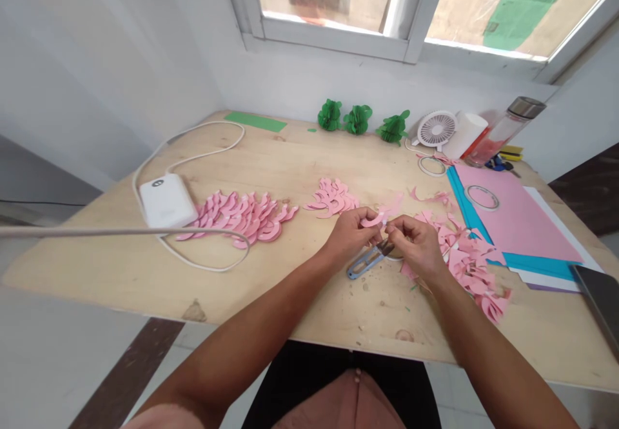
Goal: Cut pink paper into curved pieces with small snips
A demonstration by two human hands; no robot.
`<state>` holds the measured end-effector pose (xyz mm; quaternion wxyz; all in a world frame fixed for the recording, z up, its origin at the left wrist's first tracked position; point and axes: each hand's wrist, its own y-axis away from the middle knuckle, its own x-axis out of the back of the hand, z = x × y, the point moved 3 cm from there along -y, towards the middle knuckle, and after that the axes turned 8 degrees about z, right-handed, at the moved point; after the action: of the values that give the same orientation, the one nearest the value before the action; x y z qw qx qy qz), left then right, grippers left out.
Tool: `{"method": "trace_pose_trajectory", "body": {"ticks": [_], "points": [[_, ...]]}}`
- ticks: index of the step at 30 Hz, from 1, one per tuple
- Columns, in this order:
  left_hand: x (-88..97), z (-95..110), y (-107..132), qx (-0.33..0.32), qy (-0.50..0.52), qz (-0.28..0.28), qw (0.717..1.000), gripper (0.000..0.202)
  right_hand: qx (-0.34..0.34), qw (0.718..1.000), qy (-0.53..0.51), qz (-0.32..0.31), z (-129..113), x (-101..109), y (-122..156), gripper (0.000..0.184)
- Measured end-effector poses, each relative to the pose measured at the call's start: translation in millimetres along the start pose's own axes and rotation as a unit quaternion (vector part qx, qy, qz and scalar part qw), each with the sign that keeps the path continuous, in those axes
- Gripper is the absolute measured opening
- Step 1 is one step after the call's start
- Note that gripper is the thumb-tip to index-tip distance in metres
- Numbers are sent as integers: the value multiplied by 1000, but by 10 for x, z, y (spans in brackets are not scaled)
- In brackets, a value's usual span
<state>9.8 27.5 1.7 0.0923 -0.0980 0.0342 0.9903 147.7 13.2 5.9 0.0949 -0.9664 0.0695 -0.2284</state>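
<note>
From my head view, my left hand (349, 234) and right hand (416, 245) pinch together on a thin curved pink paper piece (372, 221), held above the pale plywood tabletop (338, 313); it looks light, flimsy and easily creased, so fingertips at its edges suit it best; blue-handled steel thread snips (366, 261) lie just below.

Left hand (347, 234), right hand (416, 246), raised close together, pinching

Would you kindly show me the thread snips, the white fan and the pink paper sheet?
Thread snips (362, 265): head view, on the blue grip.
White fan (436, 128): head view, on the round grille.
Pink paper sheet (515, 213): head view, on its bare middle.
</note>
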Motion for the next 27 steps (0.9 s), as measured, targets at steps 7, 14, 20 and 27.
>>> {"method": "trace_pose_trajectory", "body": {"ticks": [7,14,20,27], "points": [[7,28,13,-2,4,11,1000,13,-27,998,-56,-21,55,-38,1,20],[-4,21,15,-5,11,13,1000,13,-25,997,-71,-20,61,-37,-7,24],[-21,10,18,0,19,9,1000,14,-34,997,-65,-10,66,-38,-12,23],[-18,14,13,0,14,8,1000,16,-38,996,-79,-15,63,-45,-8,25]]}}
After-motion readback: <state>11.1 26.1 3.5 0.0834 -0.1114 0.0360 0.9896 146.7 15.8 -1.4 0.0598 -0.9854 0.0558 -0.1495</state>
